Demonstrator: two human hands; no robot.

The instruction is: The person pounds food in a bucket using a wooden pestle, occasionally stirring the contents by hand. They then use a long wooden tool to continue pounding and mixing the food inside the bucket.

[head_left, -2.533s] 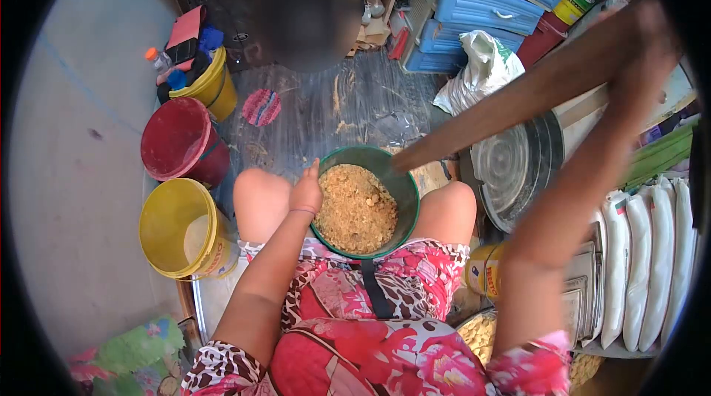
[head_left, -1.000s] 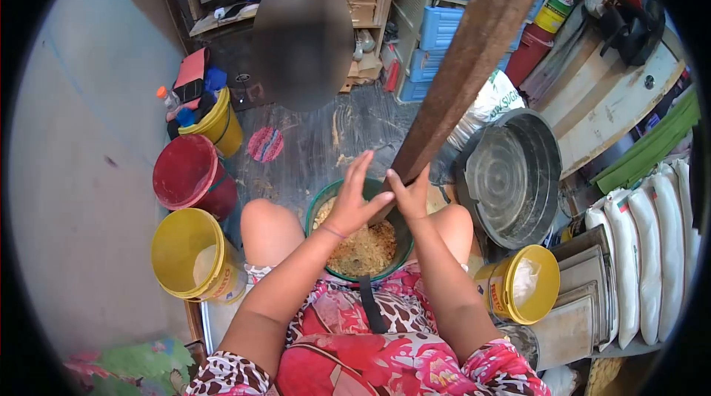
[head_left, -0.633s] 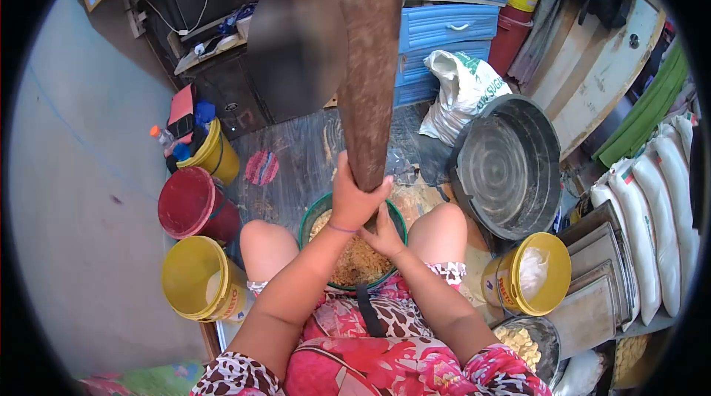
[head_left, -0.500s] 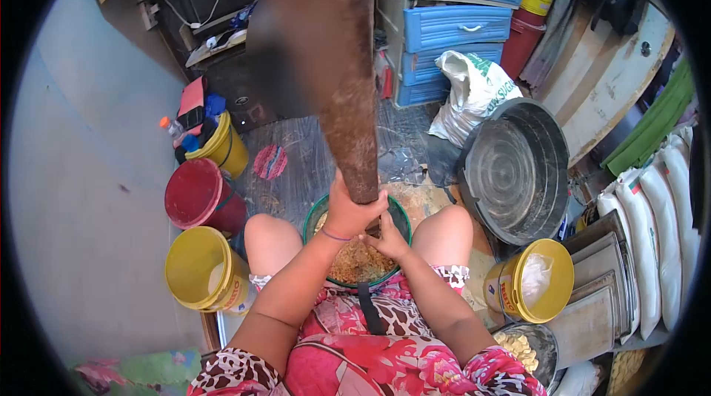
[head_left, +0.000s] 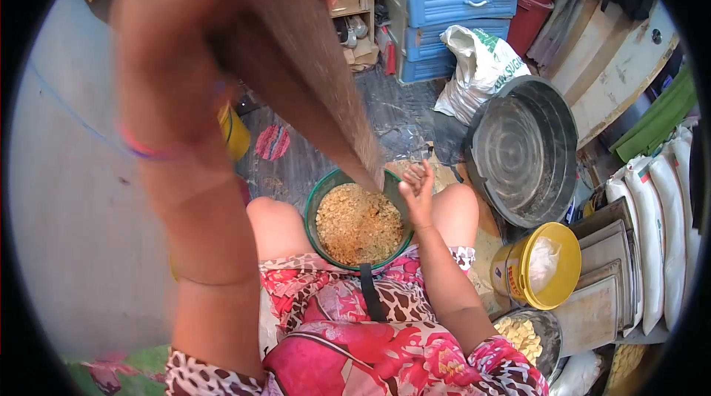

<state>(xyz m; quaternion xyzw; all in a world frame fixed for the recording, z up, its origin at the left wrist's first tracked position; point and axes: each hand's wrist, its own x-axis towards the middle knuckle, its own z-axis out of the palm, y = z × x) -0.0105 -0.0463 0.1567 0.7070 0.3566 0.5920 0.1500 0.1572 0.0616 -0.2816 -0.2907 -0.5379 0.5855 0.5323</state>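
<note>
Half the pestle (head_left: 318,77) blurs inside the raised left hand (head_left: 185,48).

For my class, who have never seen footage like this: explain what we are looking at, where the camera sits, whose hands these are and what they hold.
There is no machine here. The picture comes from a camera worn on a person's head, looking down at their own lap and hands; the round dark border is the wide lens. The person sits with a green bowl of brown crumbly grain between the knees. The left hand, raised close to the camera, grips a long wooden pestle whose lower end points at the bowl. The right hand is open beside the bowl's rim, holding nothing. On the floor to the right are a large metal basin, a yellow bucket and white sacks.
</note>
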